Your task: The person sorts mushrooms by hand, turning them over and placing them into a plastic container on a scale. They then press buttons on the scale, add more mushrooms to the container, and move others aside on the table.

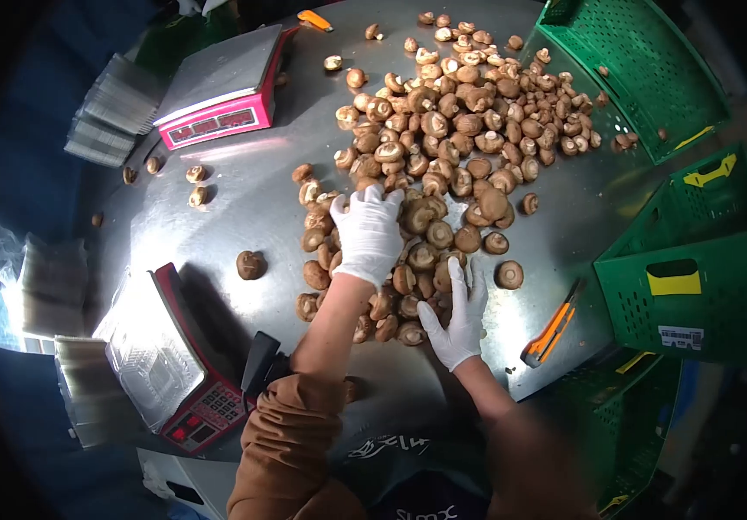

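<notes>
A large pile of brown mushrooms (456,121) spreads over the metal table, many with pale stems showing. My left hand (366,234), in a white glove, reaches into the nearer part of the pile. Its fingers curl down around a mushroom (366,184), and its palm side is hidden. At the pile's near right edge is my right hand (460,321), also gloved in white. Its thumb and fingers are spread beside the mushrooms, its fingertips against them. One loose mushroom (509,275) lies just right of that hand.
Two pink-sided scales (217,126) (195,407) stand on the left, the nearer bearing clear plastic trays (143,334). More tray stacks (113,108) line the left edge. Green crates (642,78) (685,260) border the right. An orange utility knife (553,325) lies near my right hand.
</notes>
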Demonstrator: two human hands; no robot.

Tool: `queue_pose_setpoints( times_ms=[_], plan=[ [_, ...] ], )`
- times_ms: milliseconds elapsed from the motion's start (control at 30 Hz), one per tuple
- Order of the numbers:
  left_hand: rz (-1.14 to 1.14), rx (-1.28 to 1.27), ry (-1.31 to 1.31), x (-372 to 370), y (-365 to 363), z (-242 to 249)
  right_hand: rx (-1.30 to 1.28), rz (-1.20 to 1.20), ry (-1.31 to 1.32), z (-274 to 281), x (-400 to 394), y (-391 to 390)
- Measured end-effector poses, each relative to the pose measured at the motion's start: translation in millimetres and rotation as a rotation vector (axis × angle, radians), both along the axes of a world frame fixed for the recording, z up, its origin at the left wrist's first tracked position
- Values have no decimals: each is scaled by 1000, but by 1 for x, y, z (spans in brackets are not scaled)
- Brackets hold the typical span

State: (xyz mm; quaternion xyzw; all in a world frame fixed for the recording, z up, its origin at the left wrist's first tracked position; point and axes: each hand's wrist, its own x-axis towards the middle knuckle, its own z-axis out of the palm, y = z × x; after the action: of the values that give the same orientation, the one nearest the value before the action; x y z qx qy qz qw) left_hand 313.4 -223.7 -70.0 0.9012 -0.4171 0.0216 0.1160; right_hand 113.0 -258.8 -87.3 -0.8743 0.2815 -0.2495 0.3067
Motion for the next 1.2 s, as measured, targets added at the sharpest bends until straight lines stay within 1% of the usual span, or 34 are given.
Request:
queue_pose_setpoints(
  times_ms=[67,100,133,200,233,267,300,333,400,433,467,533,567,600,633,667,700,733,767,800,833,867,933,1000,1067,1133,1167,1200],
  plan=[
    [65,-120,112,-9,10,22,-32,-79,-17,7,-3,-18],
    [24,-279,75,-12,20,23,-53,-146,-49,2,-2,-30],
    [3,-429,113,-21,32,40,-53,-225,-23,4,2,-41],
    [107,-603,505,-40,61,66,-49,-338,-49,-4,15,-69],
    [184,-810,879,-50,78,73,-51,-381,-45,-6,26,-80],
    [376,-924,1260,-58,97,86,-58,-424,-42,-7,36,-93],
    [542,-845,1315,-65,115,93,-71,-466,-40,-8,46,-107],
    [507,-1026,1479,-71,146,82,-66,-498,9,-10,56,-122],
    [594,-1050,1373,-100,179,82,-68,-544,121,-20,77,-149],
    [675,-992,1312,-113,198,83,-40,-537,173,-25,86,-158],
    [755,-930,1255,-126,216,84,-20,-486,175,-23,94,-164],
    [722,-1005,1254,-156,280,55,110,-408,205,-8,107,-154],
    [772,-1028,1285,-172,312,45,124,-372,96,-11,112,-145],
    [893,-840,1195,-189,337,44,138,-333,-8,-16,114,-133],
    [1000,-652,1095,-203,363,41,169,-304,46,-10,114,-123],
    [1095,-405,1092,-219,409,23,199,-273,99,-2,114,-115],
    [1182,-149,1077,-226,423,20,90,-274,104,-4,115,-108],
    [1078,150,887,-236,433,12,-13,-273,111,-5,115,-103],
    [956,433,679,-241,419,29,-37,-255,129,-5,116,-103],
    [817,700,454,-245,406,45,18,-192,170,-4,116,-104],
    [738,660,238,-241,387,52,1,-160,153,-1,117,-104],
    [678,536,313,-225,374,52,-18,-126,136,3,117,-103],
    [559,282,462,-195,349,46,53,-16,177,20,119,-103],
    [385,-3,455,-165,282,51,88,87,278,46,129,-102],
    [256,-77,324,-149,198,82,60,125,153,54,148,-107],
    [163,-126,339,-138,160,85,55,70,110,81,164,-126],
    [156,-156,350,-136,150,82,103,16,42,88,169,-145],
    [195,-153,411,-136,148,76,108,-62,16,87,175,-171]
  ],
)
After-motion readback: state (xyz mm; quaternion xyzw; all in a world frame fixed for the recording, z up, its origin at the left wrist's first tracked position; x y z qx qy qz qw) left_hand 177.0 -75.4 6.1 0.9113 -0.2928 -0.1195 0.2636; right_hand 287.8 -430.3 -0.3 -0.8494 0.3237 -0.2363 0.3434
